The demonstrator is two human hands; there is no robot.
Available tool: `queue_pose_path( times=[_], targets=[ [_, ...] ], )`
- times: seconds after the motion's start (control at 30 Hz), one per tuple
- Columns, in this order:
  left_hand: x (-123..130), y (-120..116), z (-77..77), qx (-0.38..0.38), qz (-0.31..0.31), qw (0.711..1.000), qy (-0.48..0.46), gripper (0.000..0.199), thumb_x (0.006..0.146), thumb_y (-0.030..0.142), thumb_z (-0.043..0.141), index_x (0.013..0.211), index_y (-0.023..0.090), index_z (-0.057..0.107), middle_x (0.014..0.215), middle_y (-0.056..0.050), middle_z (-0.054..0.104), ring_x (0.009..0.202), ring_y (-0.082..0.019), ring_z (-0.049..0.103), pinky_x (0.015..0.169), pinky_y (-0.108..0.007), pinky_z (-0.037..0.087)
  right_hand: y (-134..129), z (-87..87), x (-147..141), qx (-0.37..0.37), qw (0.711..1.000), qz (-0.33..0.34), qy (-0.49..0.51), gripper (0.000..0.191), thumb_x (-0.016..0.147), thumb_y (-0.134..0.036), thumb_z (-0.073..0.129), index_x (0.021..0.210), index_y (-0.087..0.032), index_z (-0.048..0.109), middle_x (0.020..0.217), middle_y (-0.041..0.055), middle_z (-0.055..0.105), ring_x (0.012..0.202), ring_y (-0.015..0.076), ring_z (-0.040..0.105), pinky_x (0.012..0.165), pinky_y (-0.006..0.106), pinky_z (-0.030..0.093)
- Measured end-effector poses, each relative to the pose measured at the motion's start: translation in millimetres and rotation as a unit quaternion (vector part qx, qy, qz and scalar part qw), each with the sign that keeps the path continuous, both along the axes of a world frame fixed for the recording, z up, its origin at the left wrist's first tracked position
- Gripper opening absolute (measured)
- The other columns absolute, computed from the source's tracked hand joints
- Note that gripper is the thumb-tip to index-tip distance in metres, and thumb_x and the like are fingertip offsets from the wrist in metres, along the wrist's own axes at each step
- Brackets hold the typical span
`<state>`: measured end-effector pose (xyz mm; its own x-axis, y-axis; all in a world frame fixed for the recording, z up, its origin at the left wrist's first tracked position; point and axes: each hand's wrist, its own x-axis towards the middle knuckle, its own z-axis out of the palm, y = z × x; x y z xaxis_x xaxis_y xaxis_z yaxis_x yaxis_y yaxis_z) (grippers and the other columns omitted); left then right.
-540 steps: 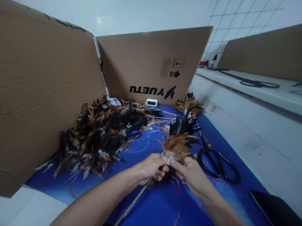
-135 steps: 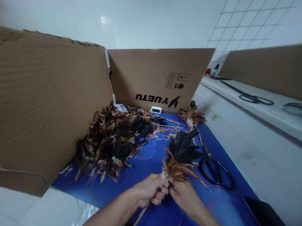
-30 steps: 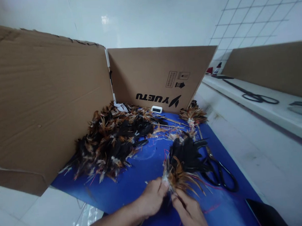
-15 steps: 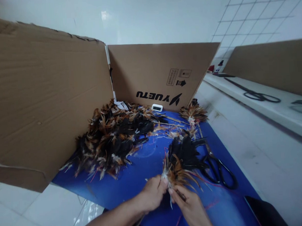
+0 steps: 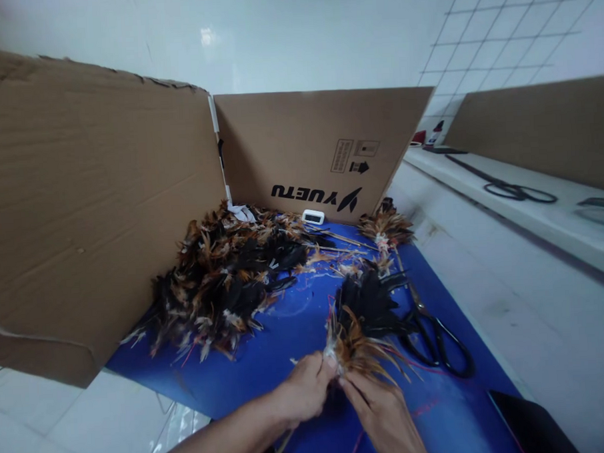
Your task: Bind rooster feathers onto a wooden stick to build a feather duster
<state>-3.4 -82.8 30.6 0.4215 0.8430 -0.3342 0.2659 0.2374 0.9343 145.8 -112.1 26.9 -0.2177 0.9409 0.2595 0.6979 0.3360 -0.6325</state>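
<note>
Head view, the only one here: both hands meet low in the middle, right over the near edge of the blue mat (image 5: 268, 361). The left hand (image 5: 304, 393) is pinched shut on the quill end of a brown feather bundle (image 5: 355, 351), thumb and fingers closed at the whitish base where the feathers gather. The right hand (image 5: 383, 413) sits just beside it, fingertips touching the same base from the other side, so both are closed on that one spot.

The relation that counts: the bundle fans up and away from the grip, towards the far right, so its long axis runs from the pinch point out towards the scissors (image 5: 431, 338). A thin stick (image 5: 281, 446) comes out the opposite way, down past the left wrist towards the person. So stick and feathers lie roughly on one line, with the hands in the middle of it.

A black feather bundle (image 5: 368, 304) lies on the mat just beyond the brown one, touching its tips as far as can be seen. The big loose feather pile (image 5: 224, 283) is well off to the left against the cardboard screen (image 5: 96, 215); the left hand is the nearer one to it, the right hand nearer the scissors.
</note>
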Motion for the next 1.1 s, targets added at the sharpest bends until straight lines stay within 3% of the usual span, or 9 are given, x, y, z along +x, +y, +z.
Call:
queue_pose_path(
  times=[0.27, 0.47, 0.87, 1.1],
  targets=[
    [0.7, -0.8, 4.2, -0.007, 0.006, 1.0, -0.013, 0.05, 0.077, 0.064, 0.029, 0.077, 0.017, 0.047, 0.043, 0.007, 0.033, 0.039, -0.008, 0.032, 0.043, -0.021, 0.026, 0.0, -1.8, 0.4, 0.097, 0.995, 0.003, -0.031, 0.024, 0.086, -0.026, 0.042, 0.084, -0.021, 0.066, 0.081, 0.0066, 0.067, 0.077, 0.0172, 0.063, 0.072, 0.026, 0.05],
    [3.4, -0.5, 9.3, -0.079, 0.009, 0.995, -0.066, 0.05, 0.073, 0.067, 0.034, 0.077, 0.018, 0.042, 0.044, 0.01, 0.027, 0.034, -0.003, 0.024, 0.036, -0.017, 0.022, -0.8, -4.6, 0.5, 0.111, 0.993, -0.017, -0.035, 0.022, 0.085, -0.027, 0.044, 0.087, -0.022, 0.066, 0.085, 0.0065, 0.066, 0.085, 0.018, 0.061, 0.078, 0.028, 0.049],
    [0.5, 2.9, 10.2, -0.188, -0.004, 0.961, -0.203, 0.047, 0.069, 0.061, 0.049, 0.083, 0.016, 0.043, 0.067, 0.005, 0.035, 0.04, 0.001, 0.019, 0.033, -0.014, 0.016, -2.6, -4.4, 0.7, 0.077, 0.995, -0.053, 0.015, 0.024, 0.084, -0.031, 0.046, 0.082, -0.022, 0.068, 0.082, 0.0062, 0.066, 0.079, 0.0175, 0.062, 0.072, 0.026, 0.05],
    [-0.6, 2.7, 5.9, -0.143, -0.048, 0.971, -0.185, 0.048, 0.074, 0.062, 0.041, 0.082, 0.015, 0.045, 0.07, 0.002, 0.04, 0.041, 0.0, 0.022, 0.035, -0.014, 0.021, -7.5, -6.7, -3.6, 0.026, 0.997, -0.062, 0.038, 0.029, 0.086, -0.031, 0.042, 0.073, -0.02, 0.066, 0.071, 0.0059, 0.062, 0.07, 0.0162, 0.059, 0.064, 0.025, 0.048]
  ],
)
